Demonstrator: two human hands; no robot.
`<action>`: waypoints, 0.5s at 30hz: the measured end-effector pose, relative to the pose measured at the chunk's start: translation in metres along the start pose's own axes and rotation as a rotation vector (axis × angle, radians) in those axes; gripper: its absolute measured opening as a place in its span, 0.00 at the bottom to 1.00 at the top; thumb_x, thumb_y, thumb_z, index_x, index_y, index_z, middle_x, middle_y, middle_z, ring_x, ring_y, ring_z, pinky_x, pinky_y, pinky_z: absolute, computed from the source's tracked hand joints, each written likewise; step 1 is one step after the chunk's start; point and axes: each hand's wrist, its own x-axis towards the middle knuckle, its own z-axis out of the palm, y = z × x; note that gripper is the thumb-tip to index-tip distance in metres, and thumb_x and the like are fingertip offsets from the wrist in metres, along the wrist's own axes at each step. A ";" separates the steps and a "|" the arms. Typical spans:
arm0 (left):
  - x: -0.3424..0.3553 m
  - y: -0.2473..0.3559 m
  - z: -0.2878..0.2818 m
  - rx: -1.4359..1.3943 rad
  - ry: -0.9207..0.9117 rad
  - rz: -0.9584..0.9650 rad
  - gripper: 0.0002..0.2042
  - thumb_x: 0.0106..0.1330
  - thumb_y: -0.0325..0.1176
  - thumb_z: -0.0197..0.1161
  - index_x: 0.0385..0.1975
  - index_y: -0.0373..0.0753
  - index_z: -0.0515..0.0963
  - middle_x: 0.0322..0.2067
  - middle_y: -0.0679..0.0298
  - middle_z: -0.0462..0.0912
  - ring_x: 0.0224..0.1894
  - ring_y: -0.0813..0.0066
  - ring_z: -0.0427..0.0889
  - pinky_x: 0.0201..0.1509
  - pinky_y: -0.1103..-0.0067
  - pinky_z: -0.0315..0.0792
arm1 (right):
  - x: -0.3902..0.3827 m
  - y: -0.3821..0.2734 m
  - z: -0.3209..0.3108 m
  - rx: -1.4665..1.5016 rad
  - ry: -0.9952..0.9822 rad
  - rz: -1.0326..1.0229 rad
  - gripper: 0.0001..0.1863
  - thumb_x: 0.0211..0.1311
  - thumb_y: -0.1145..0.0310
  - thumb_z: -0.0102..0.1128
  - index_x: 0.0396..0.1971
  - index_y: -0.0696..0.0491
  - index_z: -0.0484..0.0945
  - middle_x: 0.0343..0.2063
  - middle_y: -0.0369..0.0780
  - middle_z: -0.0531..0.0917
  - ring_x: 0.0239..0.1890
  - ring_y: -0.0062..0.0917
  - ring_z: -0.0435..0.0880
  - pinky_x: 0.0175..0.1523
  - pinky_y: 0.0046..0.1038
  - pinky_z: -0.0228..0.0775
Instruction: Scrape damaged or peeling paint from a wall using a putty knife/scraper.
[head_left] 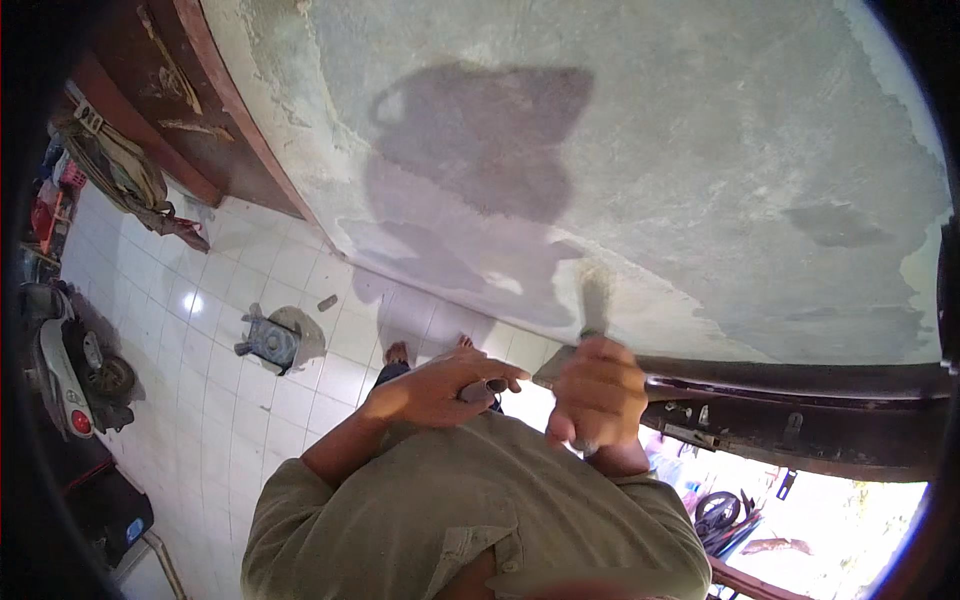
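My right hand (598, 390) is wrapped round the handle of a flat tool (594, 300), like a scraper or brush, whose pale, blurred end points up at the patchy grey wall (720, 150). My left hand (466, 385) is just left of it, in front of my chest, with its fingers curved over a small dark object that I cannot make out. My head's shadow falls on the wall above the tool.
A scooter (60, 360) stands at the left, below a hanging bag (130, 170). A grey-blue object (272, 342) sits on the tiled floor (220, 400) near my feet. A dark wooden door (150, 70) is at upper left. A dark-framed opening (780, 425) at lower right shows a bicycle or motorbike wheel outside.
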 end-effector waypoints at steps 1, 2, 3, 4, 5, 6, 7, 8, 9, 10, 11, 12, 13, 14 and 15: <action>-0.003 -0.002 0.000 0.029 -0.011 0.002 0.24 0.67 0.31 0.55 0.65 0.44 0.71 0.52 0.64 0.82 0.51 0.64 0.77 0.68 0.61 0.56 | 0.072 -0.037 0.013 -0.370 -0.252 0.688 0.14 0.62 0.65 0.64 0.18 0.54 0.77 0.21 0.37 0.82 0.23 0.32 0.84 0.30 0.36 0.76; -0.006 -0.005 0.002 0.045 0.022 0.034 0.24 0.67 0.31 0.55 0.65 0.45 0.70 0.51 0.63 0.82 0.53 0.63 0.77 0.67 0.61 0.57 | 0.088 -0.023 0.018 -0.141 -0.052 0.297 0.17 0.65 0.64 0.62 0.16 0.53 0.75 0.17 0.36 0.79 0.20 0.30 0.82 0.29 0.33 0.74; -0.005 -0.006 0.001 0.046 0.018 0.038 0.24 0.67 0.31 0.55 0.65 0.45 0.70 0.51 0.63 0.82 0.53 0.63 0.77 0.67 0.61 0.57 | 0.097 -0.012 0.019 0.088 0.148 -0.104 0.20 0.68 0.63 0.60 0.14 0.52 0.74 0.13 0.35 0.76 0.17 0.28 0.80 0.28 0.31 0.71; -0.005 -0.007 -0.001 0.055 0.019 0.059 0.25 0.67 0.31 0.55 0.65 0.45 0.70 0.51 0.63 0.82 0.53 0.63 0.77 0.67 0.61 0.57 | 0.097 -0.020 0.016 0.082 0.149 -0.104 0.20 0.68 0.63 0.60 0.14 0.52 0.74 0.13 0.35 0.76 0.17 0.28 0.80 0.28 0.31 0.71; -0.008 -0.008 0.001 0.059 0.034 0.071 0.25 0.67 0.31 0.55 0.66 0.46 0.70 0.51 0.63 0.82 0.53 0.63 0.77 0.67 0.62 0.57 | 0.097 -0.033 0.015 0.159 0.174 -0.074 0.23 0.71 0.63 0.58 0.12 0.52 0.72 0.11 0.35 0.74 0.15 0.27 0.76 0.26 0.29 0.68; -0.005 -0.008 -0.002 0.062 0.039 0.074 0.25 0.67 0.31 0.55 0.66 0.46 0.70 0.51 0.63 0.82 0.53 0.63 0.77 0.67 0.62 0.57 | 0.101 -0.040 0.015 0.230 0.203 -0.050 0.26 0.73 0.63 0.55 0.11 0.53 0.70 0.09 0.35 0.71 0.12 0.26 0.73 0.25 0.27 0.64; -0.004 -0.007 -0.003 0.058 0.018 0.008 0.24 0.67 0.31 0.56 0.65 0.44 0.71 0.52 0.64 0.82 0.57 0.61 0.75 0.68 0.62 0.58 | 0.105 -0.043 0.017 0.243 0.221 -0.230 0.27 0.73 0.61 0.56 0.11 0.54 0.66 0.10 0.35 0.71 0.12 0.25 0.70 0.24 0.28 0.63; -0.007 -0.003 0.000 0.048 -0.014 -0.057 0.23 0.67 0.31 0.58 0.64 0.43 0.72 0.53 0.64 0.82 0.60 0.60 0.73 0.70 0.62 0.59 | 0.102 -0.023 0.018 0.164 0.202 -0.194 0.23 0.70 0.64 0.60 0.13 0.53 0.69 0.12 0.34 0.72 0.14 0.25 0.72 0.27 0.28 0.66; -0.007 0.001 0.000 0.045 -0.019 -0.056 0.23 0.67 0.31 0.58 0.64 0.43 0.72 0.53 0.64 0.82 0.60 0.60 0.73 0.70 0.62 0.59 | 0.103 -0.005 0.020 0.087 0.182 -0.155 0.18 0.66 0.66 0.63 0.16 0.52 0.71 0.14 0.34 0.73 0.17 0.25 0.75 0.30 0.28 0.70; -0.006 0.005 -0.002 0.033 -0.032 -0.018 0.23 0.67 0.31 0.58 0.64 0.43 0.72 0.53 0.63 0.82 0.60 0.60 0.74 0.70 0.62 0.59 | 0.099 -0.009 0.017 0.082 0.181 -0.152 0.18 0.66 0.66 0.63 0.16 0.52 0.71 0.14 0.34 0.73 0.17 0.25 0.75 0.30 0.28 0.70; -0.003 0.006 -0.006 0.027 -0.039 0.023 0.23 0.67 0.30 0.58 0.64 0.44 0.72 0.53 0.63 0.82 0.59 0.60 0.74 0.69 0.62 0.59 | 0.104 -0.013 0.020 0.111 0.179 -0.144 0.22 0.69 0.62 0.60 0.15 0.53 0.68 0.12 0.35 0.71 0.14 0.25 0.72 0.28 0.29 0.69; -0.005 0.001 -0.005 0.030 -0.032 0.024 0.23 0.67 0.30 0.58 0.64 0.44 0.72 0.53 0.63 0.82 0.59 0.60 0.74 0.69 0.62 0.59 | 0.110 -0.019 0.024 0.146 0.175 -0.138 0.27 0.73 0.58 0.58 0.14 0.54 0.65 0.10 0.35 0.69 0.12 0.26 0.69 0.26 0.29 0.67; -0.007 -0.006 -0.001 0.045 -0.046 -0.001 0.23 0.67 0.30 0.58 0.64 0.44 0.72 0.53 0.63 0.82 0.59 0.60 0.74 0.69 0.62 0.60 | 0.104 -0.039 0.022 0.232 0.200 -0.066 0.26 0.73 0.59 0.57 0.15 0.56 0.67 0.11 0.36 0.69 0.12 0.27 0.68 0.23 0.30 0.62; -0.002 -0.012 -0.004 0.065 -0.064 -0.017 0.23 0.67 0.30 0.57 0.64 0.44 0.72 0.52 0.62 0.82 0.59 0.60 0.74 0.69 0.62 0.60 | 0.109 -0.027 0.024 0.225 0.201 -0.079 0.26 0.73 0.59 0.57 0.15 0.56 0.67 0.11 0.36 0.69 0.12 0.27 0.68 0.23 0.30 0.62; -0.006 -0.008 -0.002 0.061 -0.071 -0.019 0.23 0.67 0.30 0.57 0.64 0.44 0.72 0.52 0.62 0.82 0.59 0.60 0.74 0.69 0.62 0.60 | 0.109 -0.020 0.023 0.188 0.227 -0.083 0.27 0.74 0.59 0.56 0.13 0.55 0.66 0.10 0.36 0.69 0.12 0.26 0.69 0.25 0.31 0.65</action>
